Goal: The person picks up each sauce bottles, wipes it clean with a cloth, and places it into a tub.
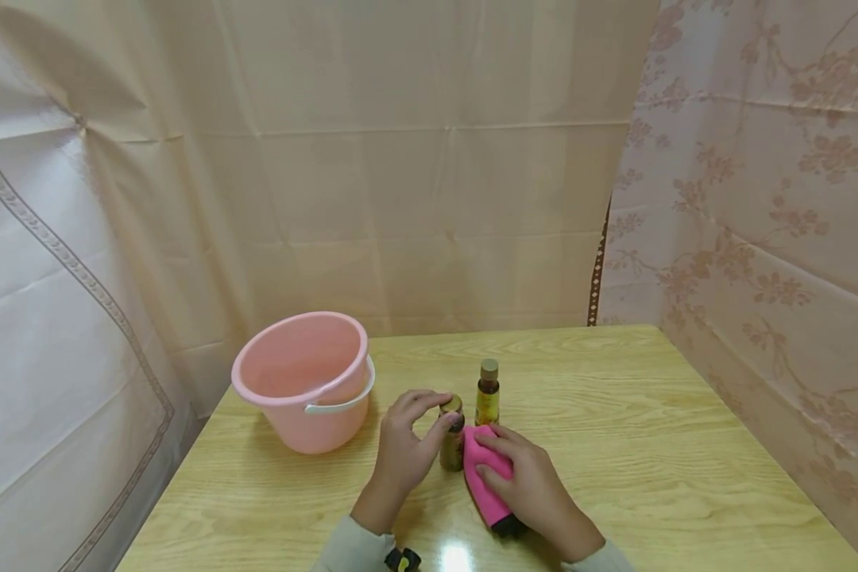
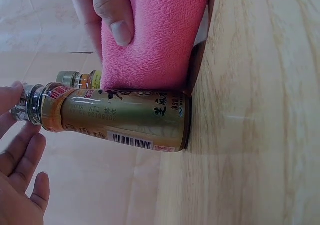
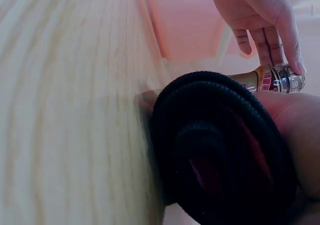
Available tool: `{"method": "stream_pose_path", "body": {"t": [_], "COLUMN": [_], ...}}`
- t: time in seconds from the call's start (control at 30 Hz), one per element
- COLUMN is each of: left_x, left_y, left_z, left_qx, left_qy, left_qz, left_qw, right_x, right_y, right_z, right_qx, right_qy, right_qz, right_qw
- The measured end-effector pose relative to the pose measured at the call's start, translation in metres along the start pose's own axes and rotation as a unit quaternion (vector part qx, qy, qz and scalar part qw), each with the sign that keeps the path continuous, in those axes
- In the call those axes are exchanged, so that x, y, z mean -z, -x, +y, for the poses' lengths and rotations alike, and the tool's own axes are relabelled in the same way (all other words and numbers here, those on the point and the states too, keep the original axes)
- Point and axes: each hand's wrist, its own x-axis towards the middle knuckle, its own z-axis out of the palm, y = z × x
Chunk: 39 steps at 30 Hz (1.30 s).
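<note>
Your left hand (image 1: 406,446) pinches the bottle (image 2: 115,116); your right hand (image 1: 534,481) grips the cloth (image 1: 482,488) at its four o'clock. Likely wiping: steady it.

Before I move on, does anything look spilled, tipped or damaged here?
Nothing stands out: the near bottle, far bottle and pink bucket stand upright, no spill shows, and the bright patch on the table looks like glare.
</note>
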Motion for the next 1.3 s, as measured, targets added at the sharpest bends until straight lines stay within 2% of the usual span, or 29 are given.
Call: {"method": "stream_pose_path", "body": {"t": [0.13, 0.23, 0.37, 0.7, 1.3], "left_x": [0.0013, 0.0014, 0.0006, 0.0007, 0.001], "left_y": [0.0004, 0.0003, -0.001, -0.0015, 0.0012], "left_z": [-0.0002, 0.0, 0.0016, 0.0004, -0.0004], "left_qx": [0.0, -0.013, -0.031, -0.03, -0.03], "left_qy": [-0.014, -0.019, -0.017, -0.017, -0.016], "left_qz": [0.001, 0.007, 0.015, 0.015, 0.013], "left_qw": [0.9999, 0.9997, 0.9993, 0.9993, 0.9993], "right_x": [0.0003, 0.0009, 0.0023, 0.0034, 0.0039], "right_y": [0.0004, 0.0007, 0.0007, -0.0001, 0.0], "right_z": [-0.001, -0.0008, 0.0005, 0.0003, -0.0018], "right_qx": [0.0, 0.011, 0.039, 0.105, 0.137], "right_qy": [-0.011, -0.018, -0.03, -0.065, -0.133], "right_qz": [0.006, 0.02, 0.048, 0.103, 0.15], "right_qw": [1.0, 1.0, 0.998, 0.987, 0.97]}}
